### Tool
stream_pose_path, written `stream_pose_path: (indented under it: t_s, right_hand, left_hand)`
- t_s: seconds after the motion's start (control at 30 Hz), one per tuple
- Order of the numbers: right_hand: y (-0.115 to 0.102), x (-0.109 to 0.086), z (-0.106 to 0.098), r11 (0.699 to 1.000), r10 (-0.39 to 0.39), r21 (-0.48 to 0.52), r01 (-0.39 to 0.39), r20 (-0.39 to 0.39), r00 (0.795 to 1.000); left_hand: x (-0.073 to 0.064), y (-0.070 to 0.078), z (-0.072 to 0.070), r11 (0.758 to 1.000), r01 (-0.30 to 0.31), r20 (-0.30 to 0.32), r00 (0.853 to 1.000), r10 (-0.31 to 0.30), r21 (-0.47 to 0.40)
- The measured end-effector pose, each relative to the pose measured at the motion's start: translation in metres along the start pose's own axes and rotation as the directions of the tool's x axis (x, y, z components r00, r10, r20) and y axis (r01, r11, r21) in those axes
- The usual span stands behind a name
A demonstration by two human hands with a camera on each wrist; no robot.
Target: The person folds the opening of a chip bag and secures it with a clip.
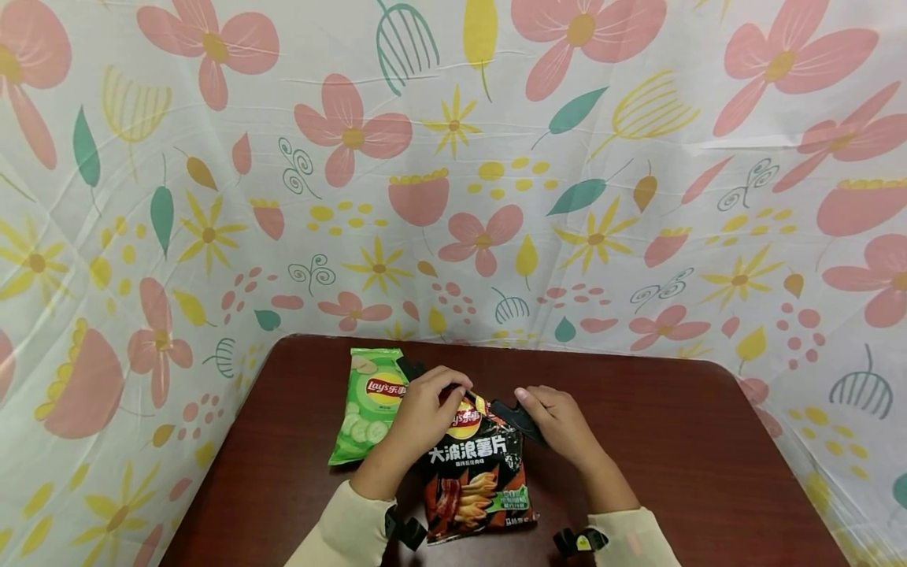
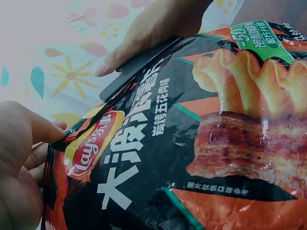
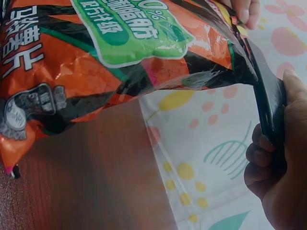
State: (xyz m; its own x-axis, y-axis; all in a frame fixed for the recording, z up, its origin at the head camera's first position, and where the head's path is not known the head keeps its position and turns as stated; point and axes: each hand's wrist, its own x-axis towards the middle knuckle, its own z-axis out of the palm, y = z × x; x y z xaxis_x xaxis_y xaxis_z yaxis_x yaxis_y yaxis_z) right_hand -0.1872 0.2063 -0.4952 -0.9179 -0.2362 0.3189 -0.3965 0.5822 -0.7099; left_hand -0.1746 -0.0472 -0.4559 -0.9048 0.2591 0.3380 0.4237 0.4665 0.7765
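Observation:
A black and orange Lay's chip bag (image 1: 476, 480) sits in front of the person, its printed face up. In the left wrist view, the left hand (image 2: 24, 158) pinches the top edge of this chip bag beside the logo; in the head view that hand (image 1: 427, 405) covers the bag's upper left corner. The right hand (image 1: 564, 417) grips the handle of a flat black tool (image 3: 268, 96), fingers curled round it. The tool's far part lies along the bag's top edge (image 2: 120, 86); its exact kind I cannot tell.
A green Lay's chip bag (image 1: 364, 425) lies left of the black one, partly behind the left hand. A small black piece (image 1: 409, 367) shows beyond the left hand. Underneath is a dark brown table (image 1: 673, 472), with a flower-patterned cloth (image 1: 496, 157) rising behind and at both sides.

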Motion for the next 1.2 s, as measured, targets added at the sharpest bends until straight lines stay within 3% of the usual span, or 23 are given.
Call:
stream_pose_path:
  t_s: [0.57,1.2]
  right_hand:
    - [-0.007,0.003,0.004,0.998,0.010,-0.058,-0.010,-0.002,1.000]
    - [-0.014,0.008,0.012,0.997,-0.029,-0.073,0.026,-0.036,0.999]
  left_hand:
    - [0.000,-0.001,0.002,1.000,-0.015,-0.005,1.000,0.015,0.022]
    - [-0.001,-0.001,0.004,0.999,-0.022,-0.007,1.000,0.023,0.040]
